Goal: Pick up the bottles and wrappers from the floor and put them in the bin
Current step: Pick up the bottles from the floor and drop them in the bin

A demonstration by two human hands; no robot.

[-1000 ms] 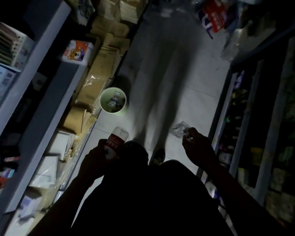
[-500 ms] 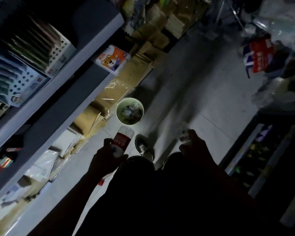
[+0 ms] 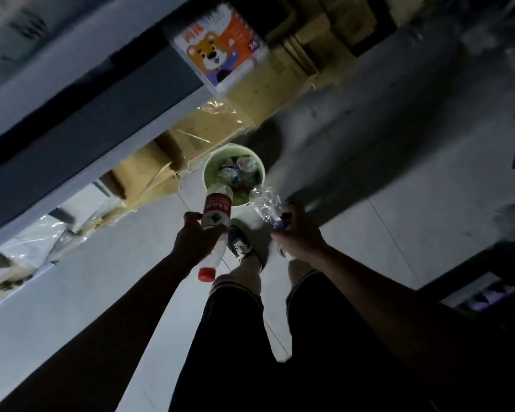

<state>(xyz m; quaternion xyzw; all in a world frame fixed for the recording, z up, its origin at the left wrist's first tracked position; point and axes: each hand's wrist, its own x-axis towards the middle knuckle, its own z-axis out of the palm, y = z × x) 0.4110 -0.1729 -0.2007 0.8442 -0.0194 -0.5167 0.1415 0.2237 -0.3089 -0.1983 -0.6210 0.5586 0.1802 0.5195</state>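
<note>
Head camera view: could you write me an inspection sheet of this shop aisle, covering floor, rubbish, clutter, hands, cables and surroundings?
Surface: pale tiled floor, dim, in shadow.
Job's things: round pale green plastic bin holding clear bottles; red-labelled plastic bottle with red cap, cap toward the person; crumpled clear plastic bottle. Both are near the bin's rim.
Clutter: brown cardboard boxes under plastic film beside the bin.
Hands: left hand grips the red-labelled bottle; right hand grips the crumpled bottle.
Cables: nothing seen.
Surroundings: grey metal shelving; cartoon-bear packet; dark sneaker.
</note>
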